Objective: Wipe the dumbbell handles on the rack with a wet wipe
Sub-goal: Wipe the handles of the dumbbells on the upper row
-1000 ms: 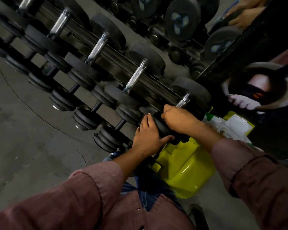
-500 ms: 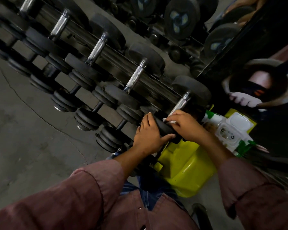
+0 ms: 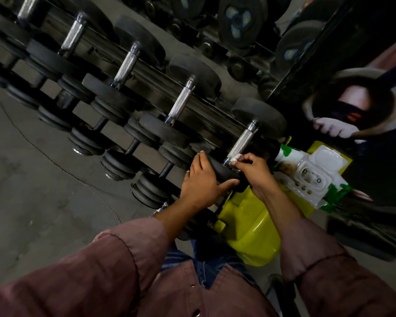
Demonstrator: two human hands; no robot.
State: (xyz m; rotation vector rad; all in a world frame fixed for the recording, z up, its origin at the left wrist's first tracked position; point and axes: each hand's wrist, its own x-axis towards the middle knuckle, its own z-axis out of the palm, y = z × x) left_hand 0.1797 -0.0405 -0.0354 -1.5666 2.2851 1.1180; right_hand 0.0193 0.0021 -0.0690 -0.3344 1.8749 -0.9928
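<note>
Center frame, we're gripping the dumbbell's black end (image 3: 222, 171) with our left hand (image 3: 200, 183) while our right hand (image 3: 253, 171) is pinching the wet wipe (image 3: 234, 158) against its handle (image 3: 241, 143).

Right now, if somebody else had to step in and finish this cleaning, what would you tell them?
Left hand: grips the near black end of the nearest dumbbell, steadying it.
Right hand: pinches the white wipe against the near end of that dumbbell's handle.
Wipes pack: lies just right of the hands, above a yellow container.
Done: cannot tell from this view.
Left: finish this handle, then the other metal handles along the rack.
</note>
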